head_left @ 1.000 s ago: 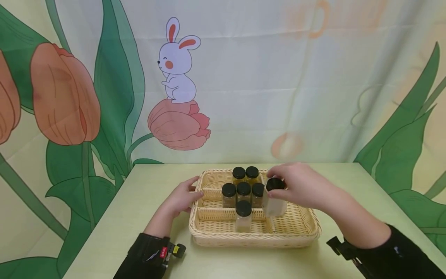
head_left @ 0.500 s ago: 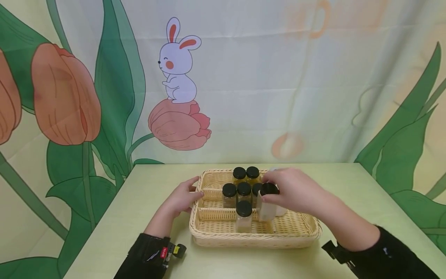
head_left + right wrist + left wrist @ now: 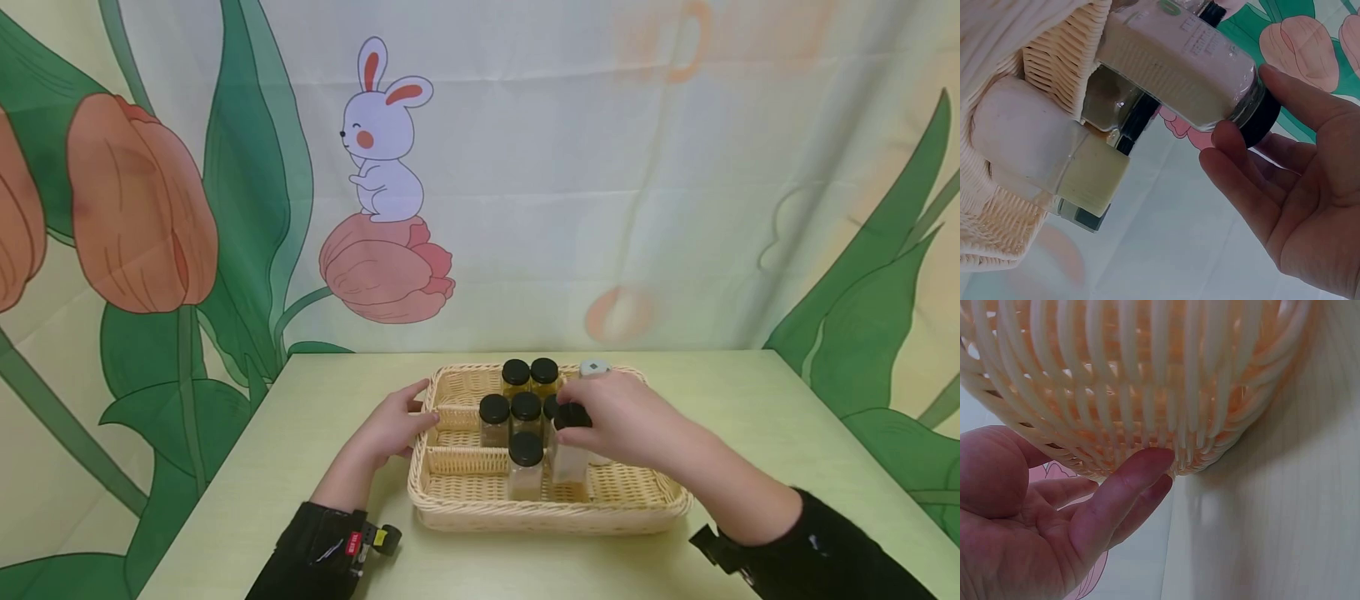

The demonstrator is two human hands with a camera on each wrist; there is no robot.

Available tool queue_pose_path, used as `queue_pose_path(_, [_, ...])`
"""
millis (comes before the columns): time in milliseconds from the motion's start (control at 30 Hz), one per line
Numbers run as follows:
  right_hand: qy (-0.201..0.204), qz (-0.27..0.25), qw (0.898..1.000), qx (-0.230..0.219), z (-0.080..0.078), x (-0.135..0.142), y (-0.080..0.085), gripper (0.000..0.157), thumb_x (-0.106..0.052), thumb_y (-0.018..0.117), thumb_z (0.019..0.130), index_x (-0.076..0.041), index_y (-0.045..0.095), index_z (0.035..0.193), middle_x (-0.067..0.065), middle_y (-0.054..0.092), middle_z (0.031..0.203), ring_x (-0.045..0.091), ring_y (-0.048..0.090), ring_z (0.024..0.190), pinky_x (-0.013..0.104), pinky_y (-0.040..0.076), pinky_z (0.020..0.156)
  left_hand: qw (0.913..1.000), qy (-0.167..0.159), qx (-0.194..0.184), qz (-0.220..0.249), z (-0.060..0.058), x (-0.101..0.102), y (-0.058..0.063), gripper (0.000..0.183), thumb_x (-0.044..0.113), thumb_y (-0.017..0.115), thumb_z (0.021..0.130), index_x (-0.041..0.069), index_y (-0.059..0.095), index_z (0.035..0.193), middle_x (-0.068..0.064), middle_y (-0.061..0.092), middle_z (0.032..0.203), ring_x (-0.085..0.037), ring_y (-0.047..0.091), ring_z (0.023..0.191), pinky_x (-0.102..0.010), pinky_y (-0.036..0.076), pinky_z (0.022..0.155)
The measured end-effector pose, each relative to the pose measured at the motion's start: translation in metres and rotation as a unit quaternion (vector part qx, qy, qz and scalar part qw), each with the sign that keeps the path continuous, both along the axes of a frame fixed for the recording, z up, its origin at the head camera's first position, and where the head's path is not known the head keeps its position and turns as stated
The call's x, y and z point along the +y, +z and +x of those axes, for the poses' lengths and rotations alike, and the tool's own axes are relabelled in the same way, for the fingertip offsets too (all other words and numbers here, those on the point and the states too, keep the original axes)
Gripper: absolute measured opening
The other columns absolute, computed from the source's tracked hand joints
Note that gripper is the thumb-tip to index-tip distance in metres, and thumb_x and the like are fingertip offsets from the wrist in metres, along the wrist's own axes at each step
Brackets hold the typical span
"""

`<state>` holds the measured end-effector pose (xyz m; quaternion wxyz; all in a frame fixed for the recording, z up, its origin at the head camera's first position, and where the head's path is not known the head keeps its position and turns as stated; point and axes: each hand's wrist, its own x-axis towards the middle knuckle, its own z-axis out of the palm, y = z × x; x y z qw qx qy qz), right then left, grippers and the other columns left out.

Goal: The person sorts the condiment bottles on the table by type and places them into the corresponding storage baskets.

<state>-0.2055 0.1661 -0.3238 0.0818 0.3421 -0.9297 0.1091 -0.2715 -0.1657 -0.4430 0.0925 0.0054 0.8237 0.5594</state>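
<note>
My right hand [image 3: 626, 417] pinches the black lid of a clear spice jar [image 3: 568, 462] filled with pale powder. The jar is held upright over the front compartment of a wicker basket [image 3: 525, 518], close to a similar jar [image 3: 525, 477] standing there. In the right wrist view, thumb and fingertips are round the lid of the printed jar [image 3: 1185, 62]. My left hand [image 3: 393, 423] holds the basket's left end, thumb at the rim. Its fingertips touch the woven outer wall [image 3: 1147, 394] in the left wrist view.
Several black-lidded jars [image 3: 525, 417] stand in the middle and back compartments. A white-topped bottle [image 3: 595, 367] stands in the right compartment, partly behind my right hand. Wicker dividers [image 3: 468, 458] separate the compartments. Behind the table [image 3: 360, 367] hangs a printed curtain [image 3: 525, 208].
My right hand has moved the jar left and slightly forward toward me, from over the right compartment to the front one. The white-topped bottle has come into view. My left hand has stayed put.
</note>
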Motion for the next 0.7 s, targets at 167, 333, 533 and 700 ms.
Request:
queue_pose_path(167, [-0.009,0.009,1.0,-0.007,0.0,-0.004,-0.005,0.033,-0.03,0.082,0.086,-0.008,0.074,0.109,0.001,0.074,0.099,0.017,0.069,0.084,0.04,0.058,0.077,1.0,-0.001,0.0,-0.002,0.0,0.0,0.0,0.07,0.015,0.064,0.101,0.018,0.031,0.162,-0.029,0.046,0.147,-0.029,0.073,0.088,-0.044,0.062,0.06])
queue_pose_path(333, [-0.024,0.018,0.999,-0.021,0.0,-0.007,-0.01,0.034,-0.03,0.082,0.086,-0.006,0.074,0.108,0.003,0.074,0.101,0.018,0.068,0.084,0.038,0.058,0.075,1.0,0.0,-0.001,0.001,0.001,0.0,0.0,0.069,0.015,0.064,0.101,0.019,0.031,0.162,-0.028,0.046,0.146,-0.029,0.073,0.088,-0.043,0.062,0.06])
queue_pose_path(533, [-0.04,0.023,0.998,-0.03,-0.001,-0.01,-0.015,0.034,-0.03,0.083,0.084,-0.008,0.074,0.107,0.002,0.073,0.099,0.016,0.067,0.082,0.036,0.057,0.071,1.0,0.001,-0.001,0.001,0.001,0.0,0.001,0.07,0.015,0.064,0.101,0.019,0.031,0.162,-0.028,0.046,0.146,-0.029,0.073,0.088,-0.044,0.062,0.06])
queue_pose_path(700, [-0.049,0.021,0.998,-0.043,-0.003,-0.012,-0.019,0.033,-0.029,0.085,0.083,-0.007,0.073,0.104,0.0,0.07,0.092,0.012,0.061,0.074,0.031,0.054,0.063,1.0,-0.001,0.001,0.002,0.0,0.0,0.0,0.07,0.016,0.065,0.1,0.019,0.031,0.162,-0.028,0.047,0.146,-0.029,0.073,0.087,-0.044,0.062,0.06])
